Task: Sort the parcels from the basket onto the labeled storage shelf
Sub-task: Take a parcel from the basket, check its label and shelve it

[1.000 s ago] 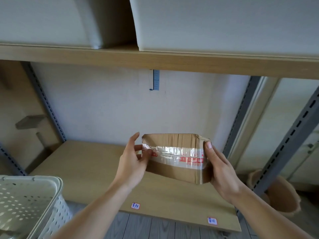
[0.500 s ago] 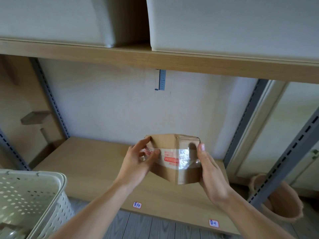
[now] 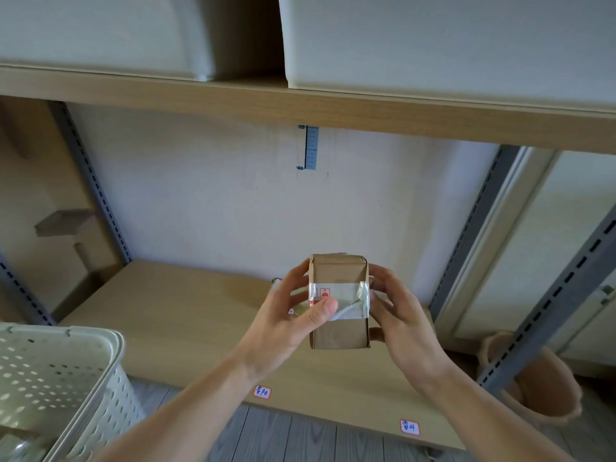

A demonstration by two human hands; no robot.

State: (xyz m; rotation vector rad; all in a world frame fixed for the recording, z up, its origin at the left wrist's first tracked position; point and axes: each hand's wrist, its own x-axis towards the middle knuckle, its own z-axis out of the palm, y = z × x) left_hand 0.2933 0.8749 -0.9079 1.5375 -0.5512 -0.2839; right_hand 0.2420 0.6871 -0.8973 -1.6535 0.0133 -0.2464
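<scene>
A small brown cardboard parcel [image 3: 339,276] with a band of clear tape and red print is held in the air above the lower wooden shelf [image 3: 186,315]. My left hand [image 3: 286,323] grips its left side, thumb pressed on the tape. My right hand [image 3: 398,315] holds its right side, fingers behind it. The parcel's narrow end faces me. Two small labels, one [image 3: 262,392] and another [image 3: 409,427], are stuck on the shelf's front edge. The white perforated basket [image 3: 56,371] stands at the lower left.
An upper wooden shelf [image 3: 333,111] carries two large pale boxes, left [image 3: 100,31] and right [image 3: 450,41]. Grey slotted uprights [image 3: 563,301] frame the shelf. A terracotta pot [image 3: 533,385] sits on the floor at the right. A measuring strip [image 3: 311,147] hangs on the back wall.
Both hands have turned the parcel so its narrow end now faces me instead of its long taped side. The view has shifted slightly left and down.
</scene>
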